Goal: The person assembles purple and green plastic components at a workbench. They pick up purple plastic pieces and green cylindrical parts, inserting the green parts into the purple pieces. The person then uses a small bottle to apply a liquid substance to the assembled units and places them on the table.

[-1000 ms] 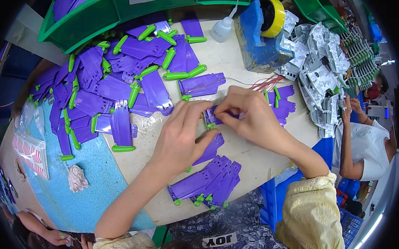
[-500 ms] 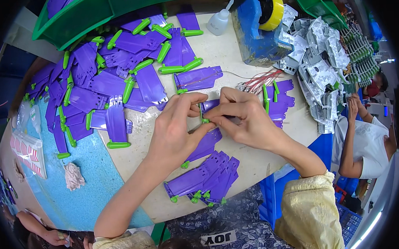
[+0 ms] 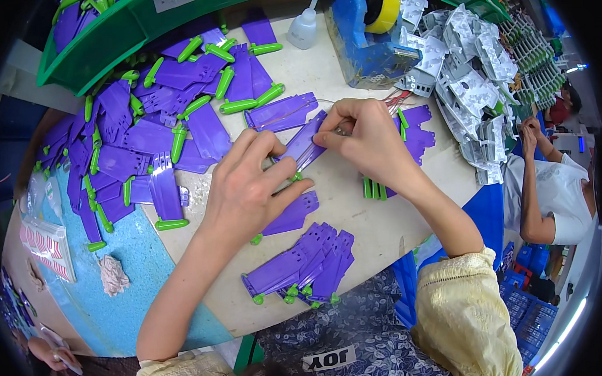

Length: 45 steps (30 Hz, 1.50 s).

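Between my hands is a purple plastic piece (image 3: 307,142) with a green tip, held slantwise above the table. My left hand (image 3: 250,183) has its curled fingers on the piece's near-left end, by the green tip; its thumb sticks out apart. At the far end, my right hand (image 3: 366,141) pinches the piece between thumb and fingers. A thin wire crosses another purple piece (image 3: 284,113) just beyond my hands. Nearer me lie a single purple piece (image 3: 290,214) and a fanned stack of purple pieces (image 3: 303,265) with green tips.
A heap of purple-and-green pieces (image 3: 151,134) covers the left. Behind stand a green bin (image 3: 133,34), a white squeeze bottle (image 3: 303,30) and a blue tape dispenser (image 3: 369,50). Grey plastic housings (image 3: 467,80) pile up at right. A crumpled cloth (image 3: 113,275) lies on a blue mat.
The held piece has turned from mostly hidden to slanting between my hands. My right hand has moved to its far end, and my left thumb has come away. The whole view has shifted slightly.
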Each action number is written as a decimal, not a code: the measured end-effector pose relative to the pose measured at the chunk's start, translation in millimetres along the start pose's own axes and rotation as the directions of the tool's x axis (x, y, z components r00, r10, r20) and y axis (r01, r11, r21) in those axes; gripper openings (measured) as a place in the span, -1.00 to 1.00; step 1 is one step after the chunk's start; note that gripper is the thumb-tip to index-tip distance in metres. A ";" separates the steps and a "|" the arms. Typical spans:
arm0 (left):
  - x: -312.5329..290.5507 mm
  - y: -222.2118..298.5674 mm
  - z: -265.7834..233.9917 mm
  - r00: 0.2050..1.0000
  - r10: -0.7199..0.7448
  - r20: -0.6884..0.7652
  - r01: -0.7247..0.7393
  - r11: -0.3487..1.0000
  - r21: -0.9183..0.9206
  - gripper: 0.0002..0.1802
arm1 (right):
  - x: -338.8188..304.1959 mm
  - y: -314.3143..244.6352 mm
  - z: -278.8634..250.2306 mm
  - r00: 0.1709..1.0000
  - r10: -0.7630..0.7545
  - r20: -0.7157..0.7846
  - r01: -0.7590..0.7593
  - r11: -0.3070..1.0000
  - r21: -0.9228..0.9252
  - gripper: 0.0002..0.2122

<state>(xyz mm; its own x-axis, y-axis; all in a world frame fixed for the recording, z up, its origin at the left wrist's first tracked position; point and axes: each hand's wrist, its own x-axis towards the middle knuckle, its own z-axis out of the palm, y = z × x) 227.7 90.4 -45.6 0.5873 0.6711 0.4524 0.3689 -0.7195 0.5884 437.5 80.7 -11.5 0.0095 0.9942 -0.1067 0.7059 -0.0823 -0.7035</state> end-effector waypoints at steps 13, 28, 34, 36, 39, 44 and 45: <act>11.3 -1.6 1.9 0.997 0.022 0.075 -0.013 0.993 -0.116 -0.67 | 35.1 19.6 -96.7 0.865 0.049 -0.499 0.047 0.983 0.179 -0.78; 11.6 -0.3 -0.7 0.994 -0.083 0.065 0.093 0.980 -0.178 -0.21 | -24.8 8.9 -48.6 0.996 0.084 0.009 -0.076 0.851 0.520 -0.85; 9.1 -0.6 -0.5 0.991 -0.093 0.100 0.110 0.979 -0.175 -0.16 | -35.8 10.3 4.4 0.973 -0.123 0.193 0.044 0.928 0.369 -0.76; 6.5 -0.4 1.1 0.996 -0.077 0.043 0.083 0.982 -0.172 -0.27 | -31.5 10.3 7.8 0.973 -0.158 0.167 0.111 0.959 0.262 -0.76; -3.0 7.2 4.6 0.999 -0.032 -0.038 0.031 0.999 -0.034 -0.45 | -30.3 4.2 4.1 0.969 -0.209 0.132 0.187 0.969 0.161 -0.76; -1.8 16.8 6.7 0.994 -0.102 0.042 0.099 0.993 0.070 -0.54 | -16.6 10.2 -1.1 0.917 -0.324 -0.235 0.285 0.941 -0.184 -0.79; 1.7 18.8 5.5 0.989 -0.127 0.080 0.119 0.988 0.093 -0.52 | -15.1 5.0 -4.5 0.940 -0.196 -0.278 0.187 0.981 -0.059 -0.82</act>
<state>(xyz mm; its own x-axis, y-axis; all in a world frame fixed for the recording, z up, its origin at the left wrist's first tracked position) 239.6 77.1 -37.5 0.5912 0.7407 0.3192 0.5020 -0.6477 0.5732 444.1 65.6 -10.2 0.0677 0.9702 0.2327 0.7357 0.1090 -0.6684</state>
